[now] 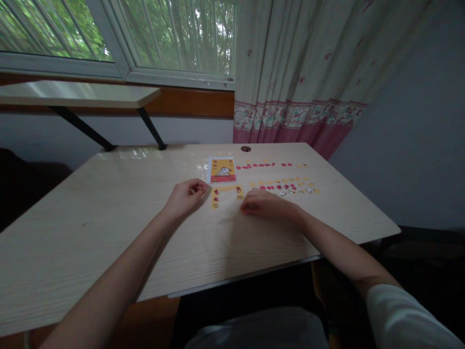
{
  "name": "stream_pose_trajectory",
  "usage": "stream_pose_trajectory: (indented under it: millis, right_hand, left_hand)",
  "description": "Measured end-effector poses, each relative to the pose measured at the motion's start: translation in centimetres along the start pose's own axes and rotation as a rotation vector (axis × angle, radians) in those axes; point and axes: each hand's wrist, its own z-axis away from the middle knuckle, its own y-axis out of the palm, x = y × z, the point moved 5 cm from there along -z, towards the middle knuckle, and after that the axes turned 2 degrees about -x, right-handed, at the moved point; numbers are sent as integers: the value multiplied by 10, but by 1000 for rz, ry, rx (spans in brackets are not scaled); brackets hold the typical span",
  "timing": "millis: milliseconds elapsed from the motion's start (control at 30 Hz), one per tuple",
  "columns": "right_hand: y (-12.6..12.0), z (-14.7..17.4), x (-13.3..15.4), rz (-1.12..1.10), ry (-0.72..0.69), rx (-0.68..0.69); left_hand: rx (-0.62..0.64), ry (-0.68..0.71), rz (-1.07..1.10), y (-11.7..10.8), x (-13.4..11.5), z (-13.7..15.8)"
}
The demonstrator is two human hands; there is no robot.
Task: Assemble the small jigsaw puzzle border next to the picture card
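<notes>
A partly assembled jigsaw puzzle [225, 189] lies on the desk between my hands, its joined yellow pieces forming a top edge and two sides around bare wood. Just left of it is my left hand [186, 198], fingers curled in, with nothing visible in them. My right hand [267, 203] rests at the puzzle's right side, fingertips pressed together low by the edge; whatever they may hold is hidden. Directly behind the puzzle lies a picture card [223, 170] with a white cartoon animal on yellow and red. Loose red puzzle pieces [256, 166] form a row right of the card.
More loose yellow, red and white pieces [303, 184] lie in rows beyond my right hand. The desk [109, 232] has a round cable hole [246, 149] at the back. A raised shelf [80, 94] on dark supports stands back left. A curtain [290, 72] hangs behind.
</notes>
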Motion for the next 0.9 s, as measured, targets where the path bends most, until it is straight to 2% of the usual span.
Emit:
stream_pose_trajectory:
  millis: [233, 500, 767, 833, 900]
  right_hand:
    - [-2, 0, -5, 11, -1, -10]
    - [-20, 0, -19, 67, 117, -54]
    - [-17, -2, -14, 75, 113, -37]
    - [-24, 0, -21, 85, 170, -63]
    - [-40, 8, -38, 109, 294, -141]
  left_hand:
    - [19, 7, -7, 1, 3, 0]
    - [24, 10, -13, 0, -5, 3]
    - [44, 36, -67, 0, -4, 2]
    - [44, 43, -72, 0, -4, 2]
    - [39, 43, -72, 0, -5, 2]
